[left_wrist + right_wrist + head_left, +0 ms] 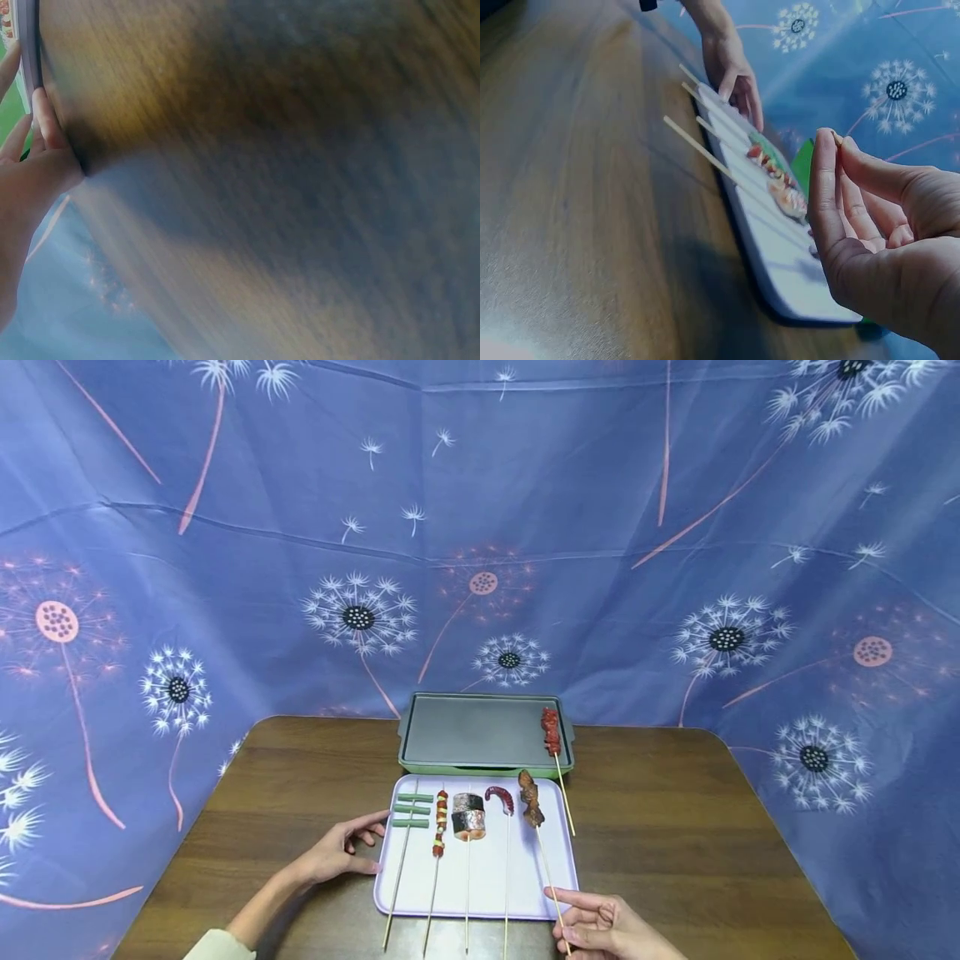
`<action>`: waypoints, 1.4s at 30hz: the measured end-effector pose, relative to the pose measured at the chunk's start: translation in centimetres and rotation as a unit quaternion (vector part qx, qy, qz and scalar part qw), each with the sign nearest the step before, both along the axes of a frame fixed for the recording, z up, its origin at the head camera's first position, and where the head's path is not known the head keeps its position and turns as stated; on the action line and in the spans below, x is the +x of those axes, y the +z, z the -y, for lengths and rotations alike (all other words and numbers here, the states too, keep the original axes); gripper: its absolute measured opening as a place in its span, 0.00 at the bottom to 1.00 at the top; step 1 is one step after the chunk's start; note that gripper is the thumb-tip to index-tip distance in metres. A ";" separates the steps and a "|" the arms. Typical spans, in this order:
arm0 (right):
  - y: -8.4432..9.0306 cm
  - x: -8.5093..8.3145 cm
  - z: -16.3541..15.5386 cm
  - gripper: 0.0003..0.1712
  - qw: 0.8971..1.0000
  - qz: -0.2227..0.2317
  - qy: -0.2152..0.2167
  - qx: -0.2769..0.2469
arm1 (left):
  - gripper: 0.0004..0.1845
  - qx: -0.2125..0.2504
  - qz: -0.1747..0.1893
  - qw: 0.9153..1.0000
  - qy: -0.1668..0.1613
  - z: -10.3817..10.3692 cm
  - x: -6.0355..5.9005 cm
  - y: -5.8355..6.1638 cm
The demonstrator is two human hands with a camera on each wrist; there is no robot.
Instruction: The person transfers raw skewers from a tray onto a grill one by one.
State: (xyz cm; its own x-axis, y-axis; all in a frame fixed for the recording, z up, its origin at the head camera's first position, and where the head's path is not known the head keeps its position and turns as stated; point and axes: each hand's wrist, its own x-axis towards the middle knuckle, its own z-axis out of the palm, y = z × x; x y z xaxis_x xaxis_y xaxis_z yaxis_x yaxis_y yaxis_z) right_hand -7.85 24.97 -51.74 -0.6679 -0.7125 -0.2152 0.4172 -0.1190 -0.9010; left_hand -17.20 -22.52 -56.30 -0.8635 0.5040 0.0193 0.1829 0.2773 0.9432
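In the head view my right hand [611, 928] pinches the stick of a brown meat skewer [531, 799] near its lower end, between thumb and fingers. The meat end is over the right part of a white tray [487, 889] with a pale purple rim. My left hand [333, 853] has its fingertips and thumb at the tray's left edge, fingers loosely bent. From left to right the tray also bears a green vegetable skewer [411, 810], a thin red-and-yellow skewer [440, 827], a fish-chunk skewer [468, 818] and a curled dark red tentacle skewer [501, 797].
Behind the tray sits a grey griddle [468, 731] with a green base. A red meat skewer [551, 732] lies on its right side, stick reaching over the front edge. Everything stands on a brown wooden table [675, 827], with a blue dandelion-print cloth [585, 610] hanging behind.
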 end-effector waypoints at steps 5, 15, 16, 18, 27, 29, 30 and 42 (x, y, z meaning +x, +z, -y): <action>1.0 -0.2 0.6 0.28 0.999 0.001 0.008 -0.033 | 0.44 0.001 -0.004 1.000 0.003 0.2 0.1 0.1; 3.3 -1.8 1.3 0.30 0.999 -0.020 -0.015 -0.038 | 0.44 0.002 0.000 1.000 0.005 0.0 0.1 0.2; 3.7 -2.1 1.3 0.30 0.999 -0.020 -0.020 -0.028 | 0.44 -0.001 0.001 1.000 0.006 0.0 0.1 0.2; 4.2 -2.7 1.3 0.32 0.999 -0.027 -0.030 -0.011 | 0.44 -0.003 0.002 1.000 0.006 0.0 0.1 0.2; 4.8 -4.7 1.2 0.35 0.997 -0.049 -0.046 0.031 | 0.43 -0.010 0.010 1.000 0.005 -0.2 0.1 0.1; 5.0 -5.0 1.4 0.36 0.997 -0.050 -0.051 0.041 | 0.43 -0.016 0.013 1.000 0.008 -0.1 0.1 0.1; 5.1 -5.2 1.5 0.36 0.996 -0.050 -0.053 0.046 | 0.44 -0.019 0.016 1.000 0.009 -0.1 0.1 0.1; 6.4 -8.9 2.3 0.36 0.986 -0.036 -0.108 0.118 | 0.44 -0.017 0.014 1.000 0.004 -0.1 0.0 0.2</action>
State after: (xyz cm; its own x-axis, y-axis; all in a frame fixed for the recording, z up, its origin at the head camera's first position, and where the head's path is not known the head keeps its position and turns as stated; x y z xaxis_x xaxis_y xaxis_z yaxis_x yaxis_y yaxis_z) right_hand -16.75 22.68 -45.33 -0.8184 -0.4873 -0.3046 0.3397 0.0172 -0.9404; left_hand -17.20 -22.46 -56.11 -0.8673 0.4973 -0.0216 0.1546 0.3104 0.9380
